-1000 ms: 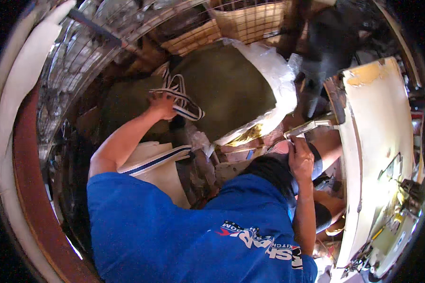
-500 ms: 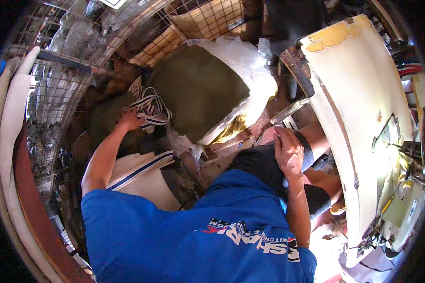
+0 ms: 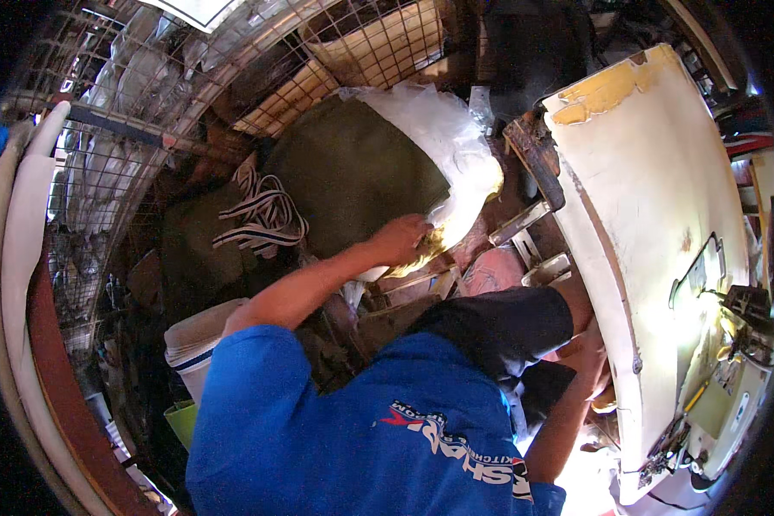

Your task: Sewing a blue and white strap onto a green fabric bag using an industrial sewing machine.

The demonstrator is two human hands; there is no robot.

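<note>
Left hand (image 3: 404, 240) has moved off striped straps (image 3: 256, 230), apparently onto green fabric (image 3: 357, 172).

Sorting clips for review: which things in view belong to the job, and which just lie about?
Likely in the work:
left hand at edge of olive fabric
white plastic wrapping
striped strap

Apparently just lying about:
pink item
yellow stick

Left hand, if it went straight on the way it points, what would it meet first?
Probably the pale plastic wrap beside the dark green fabric; depth is unclear, and the left hand may already touch it.
</note>
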